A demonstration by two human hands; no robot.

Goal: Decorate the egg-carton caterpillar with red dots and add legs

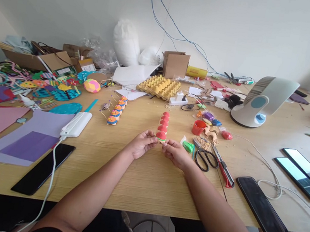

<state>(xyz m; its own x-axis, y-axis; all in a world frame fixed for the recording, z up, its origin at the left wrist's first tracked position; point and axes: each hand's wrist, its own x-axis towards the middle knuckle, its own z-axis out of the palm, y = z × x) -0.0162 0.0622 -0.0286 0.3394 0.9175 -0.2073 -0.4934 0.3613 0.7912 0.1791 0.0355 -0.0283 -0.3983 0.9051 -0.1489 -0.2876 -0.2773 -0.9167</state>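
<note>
A row of egg-carton cups with red domed tops point(163, 127) stands on the wooden table, with a thin green strip along its near end. My left hand point(142, 144) pinches that near end from the left, and my right hand point(176, 154) pinches it from the right. Left of my hands sits a similar egg-carton strip point(117, 110) coloured blue and orange, with pins sticking out of it. Close to my right hand lie a lump of green clay point(188, 146) and black-handled scissors point(206, 155).
A utility knife point(224, 168), a red cup point(198, 127) and phones point(262, 205) are to the right. A white fan point(259, 103) stands behind them. A yellow egg tray point(159, 86) and a cardboard box point(175, 64) sit at the back. Purple paper point(31, 146) and a power bank point(76, 124) lie left.
</note>
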